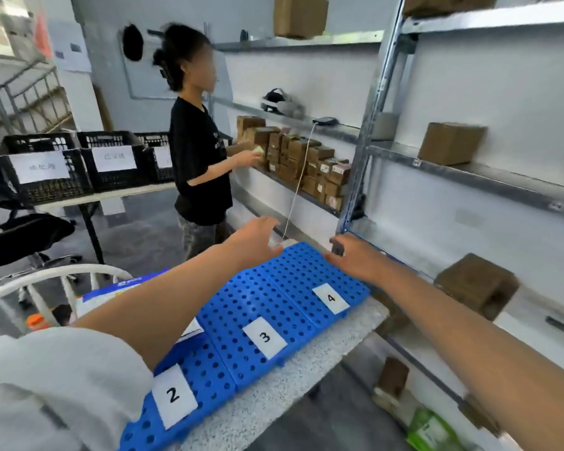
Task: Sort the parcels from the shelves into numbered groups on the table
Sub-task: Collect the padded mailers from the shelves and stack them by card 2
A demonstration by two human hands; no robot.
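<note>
Blue perforated mats (267, 288) lie in a row on the grey table (274, 395), carrying white labels 2 (173, 395), 3 (265, 336) and 4 (331, 298). Both my arms reach out over them. My left hand (258, 236) hovers past the far end of the mats with its fingers apart and nothing in it. My right hand (355, 258) is spread above the far corner of mat 4, and a dark blurred patch shows by its thumb. Brown cardboard parcels sit on the metal shelves to the right: one (451, 143) on a higher shelf, one (476, 286) lower down.
Another person (199, 151) stands at the further shelf, handling a dense stack of small brown parcels (306, 164). Black labelled crates (79, 161) sit on a table behind. A black office chair (20, 236) is at left and a white rail (52, 278) is near me. A green packet (430, 428) lies low at right.
</note>
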